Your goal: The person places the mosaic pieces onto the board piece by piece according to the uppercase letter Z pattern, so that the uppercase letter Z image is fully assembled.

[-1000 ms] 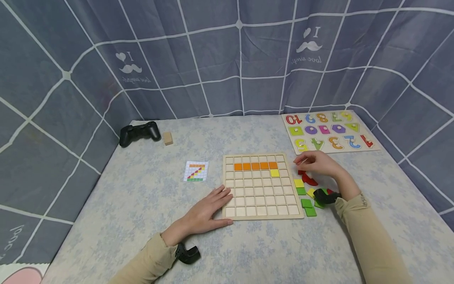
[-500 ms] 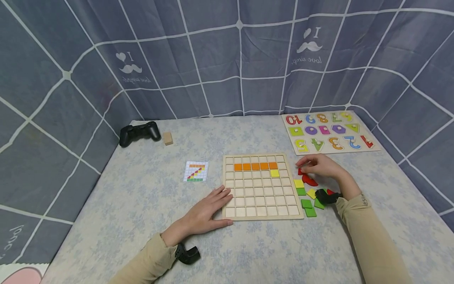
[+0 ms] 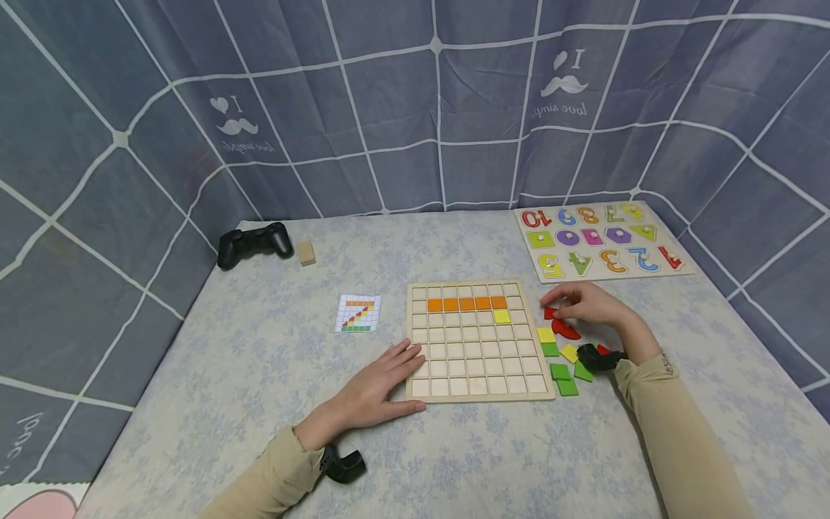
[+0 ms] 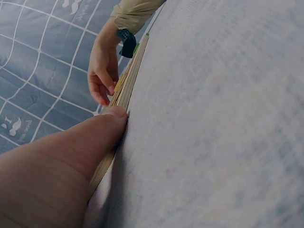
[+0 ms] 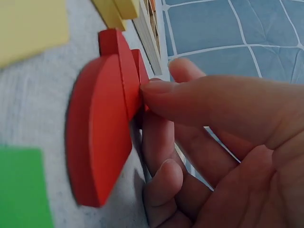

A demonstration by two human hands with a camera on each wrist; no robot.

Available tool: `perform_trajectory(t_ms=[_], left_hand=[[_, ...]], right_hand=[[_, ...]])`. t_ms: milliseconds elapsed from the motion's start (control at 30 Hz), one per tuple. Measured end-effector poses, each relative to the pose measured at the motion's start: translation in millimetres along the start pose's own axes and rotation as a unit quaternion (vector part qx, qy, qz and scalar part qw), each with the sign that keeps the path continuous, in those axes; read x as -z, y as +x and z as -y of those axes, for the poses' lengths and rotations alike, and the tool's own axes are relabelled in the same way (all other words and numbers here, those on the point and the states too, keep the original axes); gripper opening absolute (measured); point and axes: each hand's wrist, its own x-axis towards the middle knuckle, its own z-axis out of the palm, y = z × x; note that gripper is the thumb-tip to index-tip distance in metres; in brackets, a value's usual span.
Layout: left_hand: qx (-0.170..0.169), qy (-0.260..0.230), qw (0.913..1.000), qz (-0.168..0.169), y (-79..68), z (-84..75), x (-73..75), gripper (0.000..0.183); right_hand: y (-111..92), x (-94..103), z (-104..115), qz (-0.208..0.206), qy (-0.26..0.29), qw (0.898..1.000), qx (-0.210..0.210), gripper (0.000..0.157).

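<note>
My left hand [image 3: 382, 382] lies with fingers spread on the left edge of a wooden grid board [image 3: 496, 369]; in the left wrist view its thumb [image 4: 107, 126] presses along the board's side. The board carries a row of orange square tiles [image 3: 467, 304] and one yellow tile [image 3: 502, 316] below the row's right end. Right of the board, my right hand [image 3: 590, 301] has its thumb and curled fingers at a small red piece [image 5: 136, 71], pinching its edge. A larger red piece with a curved side [image 5: 102, 133] lies against it, partly in front.
Loose yellow tiles [image 3: 547, 335] and green tiles [image 3: 567, 388] lie along the board's right side. A pattern card [image 3: 358, 313] sits left of the board. Farther back are a black game controller [image 3: 255, 245], a small wooden block [image 3: 306, 253] and a number puzzle board [image 3: 609, 270].
My right hand has shifted slightly right and down, away from the board's edge, and its fingers stay at the red pieces. The left hand and the tiles on the board have not moved.
</note>
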Motion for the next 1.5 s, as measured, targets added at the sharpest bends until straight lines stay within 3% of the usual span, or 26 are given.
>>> perform_trajectory(t_ms=[433,733,1033,1167,1500], left_hand=[[0.000,0.000,1.0000,-0.004,0.8,0.6,-0.5,0.076],[0.000,-0.001,1.0000,-0.004,0.7,0.6,-0.6,0.075],[0.004,-0.003,1.0000,-0.003,0.1,0.1,-1.1,0.075],[0.007,-0.007,1.0000,-0.002,-0.3,-0.3,-0.7,0.075],[0.002,-0.012,0.9999,-0.003,0.2,-0.8,-0.3,0.074]], right_hand=[[4.1,-4.4,3.1,-0.018,-0.070,0.997,-0.004,0.034],[6.2,-5.6,3.0,-0.019,-0.076,0.997,-0.001,0.032],[4.9,-6.2,10.8,-0.035,-0.079,0.995,-0.039,0.023],[5.2,-7.4,18.0,-0.038,-0.078,0.996,-0.016,0.023],[10.2,-19.2,42.3,0.013,-0.026,0.999,0.044,0.026]])
